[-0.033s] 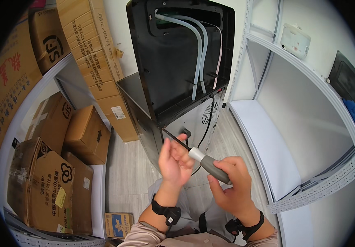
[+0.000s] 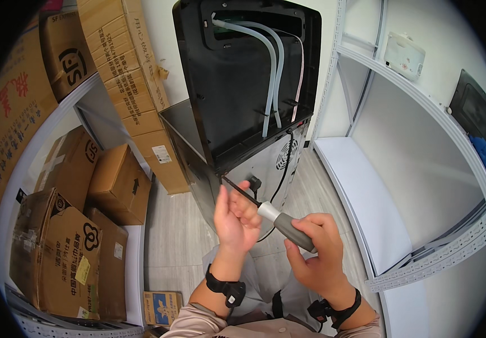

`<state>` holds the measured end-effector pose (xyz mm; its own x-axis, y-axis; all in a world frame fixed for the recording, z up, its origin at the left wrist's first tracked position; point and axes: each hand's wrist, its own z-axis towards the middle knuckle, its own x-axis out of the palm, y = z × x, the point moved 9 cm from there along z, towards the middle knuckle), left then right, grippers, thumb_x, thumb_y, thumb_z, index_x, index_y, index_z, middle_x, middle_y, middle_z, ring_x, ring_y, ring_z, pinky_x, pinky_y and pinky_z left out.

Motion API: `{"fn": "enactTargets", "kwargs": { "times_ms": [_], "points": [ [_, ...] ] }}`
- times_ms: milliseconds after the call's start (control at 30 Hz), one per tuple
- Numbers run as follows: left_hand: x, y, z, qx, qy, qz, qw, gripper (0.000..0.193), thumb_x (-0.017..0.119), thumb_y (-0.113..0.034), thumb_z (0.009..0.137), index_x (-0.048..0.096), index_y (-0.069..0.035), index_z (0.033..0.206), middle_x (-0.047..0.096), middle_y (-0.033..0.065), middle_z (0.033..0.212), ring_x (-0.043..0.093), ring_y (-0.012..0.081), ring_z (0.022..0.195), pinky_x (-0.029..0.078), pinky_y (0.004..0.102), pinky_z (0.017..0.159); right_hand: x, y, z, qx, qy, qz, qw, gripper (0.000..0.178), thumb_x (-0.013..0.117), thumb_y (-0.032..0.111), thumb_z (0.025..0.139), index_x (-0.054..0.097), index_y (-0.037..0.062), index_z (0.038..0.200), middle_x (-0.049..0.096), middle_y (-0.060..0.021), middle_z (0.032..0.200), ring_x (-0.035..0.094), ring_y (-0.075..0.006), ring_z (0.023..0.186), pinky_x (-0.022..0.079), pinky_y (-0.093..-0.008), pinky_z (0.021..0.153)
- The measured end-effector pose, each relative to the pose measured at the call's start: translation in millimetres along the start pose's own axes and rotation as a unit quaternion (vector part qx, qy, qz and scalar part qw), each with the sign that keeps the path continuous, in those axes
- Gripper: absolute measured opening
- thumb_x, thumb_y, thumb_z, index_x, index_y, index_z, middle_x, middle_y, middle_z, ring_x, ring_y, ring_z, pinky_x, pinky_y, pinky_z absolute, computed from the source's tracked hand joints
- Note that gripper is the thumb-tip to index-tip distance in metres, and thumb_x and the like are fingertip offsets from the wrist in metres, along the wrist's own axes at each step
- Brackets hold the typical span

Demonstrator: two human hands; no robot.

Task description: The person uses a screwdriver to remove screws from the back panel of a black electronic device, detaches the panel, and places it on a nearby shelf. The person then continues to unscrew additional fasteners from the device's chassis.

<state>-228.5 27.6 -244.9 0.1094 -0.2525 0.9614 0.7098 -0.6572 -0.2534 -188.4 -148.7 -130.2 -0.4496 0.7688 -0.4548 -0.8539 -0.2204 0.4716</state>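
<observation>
My right hand [image 2: 323,250] is closed round the grey handle of a screwdriver [image 2: 294,230], which has a pale collar and a long dark shaft. The shaft slants up and left, its tip at the lower left corner of the back of a tall black appliance [image 2: 237,101]. Beside the shaft is my left hand [image 2: 236,222], open, palm up, with loosely bent fingers and thumb apart. Two clear hoses [image 2: 277,67] and a thin pale wire [image 2: 299,73] run down the appliance's open upper back. Below, a black power cord [image 2: 284,180] hangs near a round vent [image 2: 286,154].
On the left, cardboard boxes [image 2: 65,253] fill a grey metal rack. A tall carton [image 2: 127,84] leans beside the appliance. To the right stands a white shelf rack [image 2: 361,197], with a black panel [image 2: 476,107] and a blue cloth [image 2: 481,153] at its far side.
My left hand has shifted slightly left and up along the screwdriver shaft. My right hand and the screwdriver look unmoved.
</observation>
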Motion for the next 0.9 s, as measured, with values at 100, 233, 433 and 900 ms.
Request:
{"fn": "enactTargets", "kwargs": {
  "times_ms": [100, 233, 433, 900],
  "points": [
    [-3, -14, 10, 0.019, -0.022, 0.007, 1.0, 0.043, 0.042, -0.044, 0.102, 0.06, -0.005, 0.106, 0.021, -0.0072, 0.056, 0.019, 0.0071, 0.047, 0.02, 0.024, 0.045, 1, -5, -2, -0.005, -0.014, 0.018, 1.0, 0.047, 0.07, -0.002, 0.072, 0.056, 0.0031, 0.116, 0.056, -0.0153, 0.103, 0.058, -0.028, 0.079, 0.049, -0.0341, 0.065],
    [1, -16, 14, -0.002, -0.016, -0.007, 1.0, 0.037, 0.044, -0.04, 0.103, 0.061, -0.007, 0.106, 0.02, -0.007, 0.055, 0.018, 0.0071, 0.047, 0.019, 0.0237, 0.044, 4, -8, -3, 0.016, -0.013, 0.014, 1.0, 0.05, 0.071, -0.001, 0.071, 0.054, 0.0029, 0.118, 0.056, -0.0149, 0.102, 0.058, -0.0288, 0.085, 0.05, -0.0352, 0.07],
    [1, -15, 15, -0.001, -0.021, -0.05, 0.999, 0.032, 0.049, -0.037, 0.102, 0.065, -0.01, 0.102, 0.017, -0.0084, 0.056, 0.015, 0.0066, 0.047, 0.015, 0.0233, 0.042, 4, -10, -1, 0.085, -0.008, 0.046, 0.995, 0.052, 0.079, 0.011, 0.074, 0.054, 0.0029, 0.119, 0.06, -0.0147, 0.098, 0.062, -0.0289, 0.082, 0.051, -0.0343, 0.067],
    [3, -16, 16, -0.006, 0.011, -0.079, 0.997, 0.028, 0.046, -0.028, 0.104, 0.065, -0.009, 0.098, 0.017, -0.0084, 0.056, 0.014, 0.0067, 0.047, 0.016, 0.0235, 0.042, 2, 2, 3, -0.047, -0.011, 0.019, 0.999, 0.042, 0.078, 0.001, 0.067, 0.06, 0.0053, 0.105, 0.066, -0.0112, 0.101, 0.062, -0.025, 0.08, 0.047, -0.0331, 0.065]
  ]
}}
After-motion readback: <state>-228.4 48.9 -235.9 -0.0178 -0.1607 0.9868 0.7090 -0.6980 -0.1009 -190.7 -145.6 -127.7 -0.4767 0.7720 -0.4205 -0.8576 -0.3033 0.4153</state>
